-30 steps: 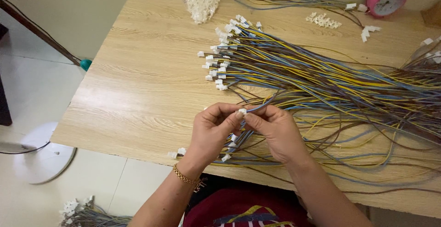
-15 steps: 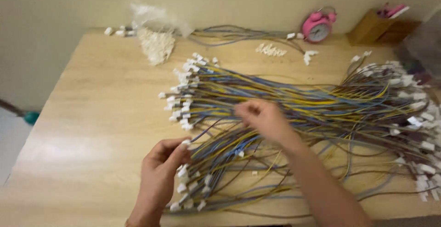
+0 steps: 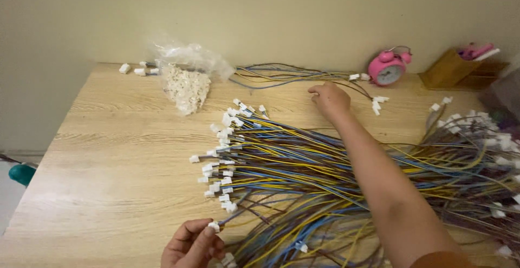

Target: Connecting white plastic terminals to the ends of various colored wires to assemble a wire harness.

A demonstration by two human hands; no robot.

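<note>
A wooden tabletop [image 3: 108, 154] carries a wide heap of blue, yellow and grey wire harnesses [image 3: 325, 181] tipped with white connectors, spread from the middle to the right edge. At the far side lies a smaller bundle of wires [image 3: 281, 75]. Far left of it sits a clear plastic bag of white connectors [image 3: 187, 81]; far right stand a pink alarm clock [image 3: 387, 67] and a wooden holder [image 3: 452, 70]. The right hand [image 3: 329, 99] reaches far across, fingers curled, touching the far bundle; whether its grip encloses a wire cannot be told. The left hand [image 3: 192, 244], at the near edge, pinches a white connector [image 3: 214, 226] on a harness end.
</note>
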